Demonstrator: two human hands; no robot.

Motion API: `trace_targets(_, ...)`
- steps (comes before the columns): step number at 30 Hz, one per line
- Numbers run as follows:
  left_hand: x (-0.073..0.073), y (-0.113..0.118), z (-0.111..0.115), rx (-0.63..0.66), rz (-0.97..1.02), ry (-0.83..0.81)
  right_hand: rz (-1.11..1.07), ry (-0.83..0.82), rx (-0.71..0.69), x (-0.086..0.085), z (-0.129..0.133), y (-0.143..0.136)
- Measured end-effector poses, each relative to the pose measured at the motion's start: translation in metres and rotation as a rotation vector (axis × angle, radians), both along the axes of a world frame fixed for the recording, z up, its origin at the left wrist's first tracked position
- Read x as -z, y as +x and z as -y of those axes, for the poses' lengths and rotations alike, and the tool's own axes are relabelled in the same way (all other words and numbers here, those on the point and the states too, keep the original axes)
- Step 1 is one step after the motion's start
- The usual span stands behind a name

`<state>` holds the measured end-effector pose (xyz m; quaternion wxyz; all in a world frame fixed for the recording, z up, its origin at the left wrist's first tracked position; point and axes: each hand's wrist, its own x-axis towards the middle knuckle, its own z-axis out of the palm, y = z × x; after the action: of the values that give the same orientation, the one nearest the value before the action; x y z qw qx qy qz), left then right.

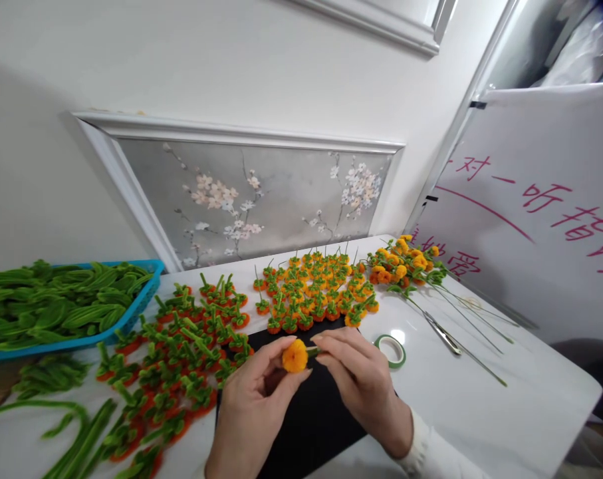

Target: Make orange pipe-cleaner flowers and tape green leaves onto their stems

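Observation:
Above a black mat [314, 426], I hold a small fuzzy orange-yellow flower head [294, 357] facing me. My left hand [256, 402] pinches it at the edge between thumb and fingers. On its right side, my right hand [363, 376] is closed on the flower's short thin stem, whose end is hidden under the fingertips. Just behind my hands stand rows of upturned yellow-orange flower heads [306, 293] with green backs and some thin wire stems. To the left lie many red-orange flower heads [166, 399] with fuzzy green pieces on top.
A blue basket [154, 283] of fuzzy green leaves stands at the far left, with loose green strips [76, 439] in front. At the right are a roll of green tape [401, 359], a slim metal tool [443, 332] and a bunch of stemmed flowers [405, 259]. A wall backs the white table [505, 399].

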<state>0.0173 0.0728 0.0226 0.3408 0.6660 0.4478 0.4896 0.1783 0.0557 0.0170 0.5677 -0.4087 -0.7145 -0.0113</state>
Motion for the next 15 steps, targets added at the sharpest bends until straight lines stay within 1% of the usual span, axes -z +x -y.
trace_targets(4,0.0072,-0.0033,0.0004,0.023,-0.074,0.058,0.15,-0.002,0.012,-0.0004,0.0014,0.0)
trace_targets(7,0.0102,-0.0054,0.0,0.044,-0.14,0.129,0.219,-0.017,0.011,0.0,0.0028,0.0)
trace_targets(11,0.0076,-0.0081,-0.0014,0.063,-0.223,0.209,0.28,-0.056,0.022,-0.0022,0.0042,0.0023)
trace_targets(15,0.0054,-0.0093,-0.0021,0.075,-0.269,0.249,0.337,-0.085,0.005,-0.0035,0.004,0.0043)
